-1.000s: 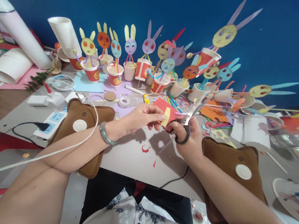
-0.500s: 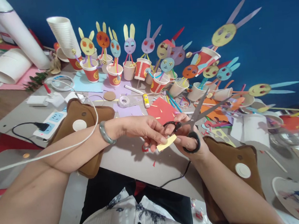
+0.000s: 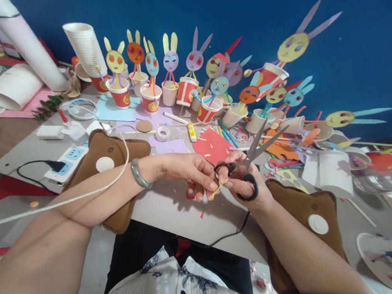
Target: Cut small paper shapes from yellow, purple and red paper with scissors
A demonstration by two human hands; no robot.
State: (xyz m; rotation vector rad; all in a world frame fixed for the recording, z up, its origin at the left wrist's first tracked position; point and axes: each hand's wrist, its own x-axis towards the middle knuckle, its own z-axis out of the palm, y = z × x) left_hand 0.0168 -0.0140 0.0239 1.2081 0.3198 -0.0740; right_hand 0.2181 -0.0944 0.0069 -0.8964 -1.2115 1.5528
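Between the fingertips of my left hand (image 3: pixel 200 176) is a small strip of yellow paper (image 3: pixel 219 190), now turned nearly edge-on. My right hand (image 3: pixel 248 181) has its thumb and a finger through the black handles of a pair of scissors (image 3: pixel 253 157). The blades stand apart and point up and away from me, with nothing between them. Fingertips of my right hand are at the far end of the yellow strip. Beyond my hands lies a sheet of red paper (image 3: pixel 212 146) with thin yellow scraps on it.
Paper cups (image 3: pixel 121 98) with paper rabbit figures line the blue wall. Brown hot-water bags (image 3: pixel 131 150) lie beside both forearms. A white cable (image 3: pixel 85 202) crosses my left forearm. A glue stick (image 3: pixel 191 132), a tape roll (image 3: pixel 162 132) and a power strip (image 3: pixel 68 162) are on the table.
The yellow paper strip has turned from showing its flat face to nearly edge-on. The scissors have tilted and shifted slightly left with my right hand.
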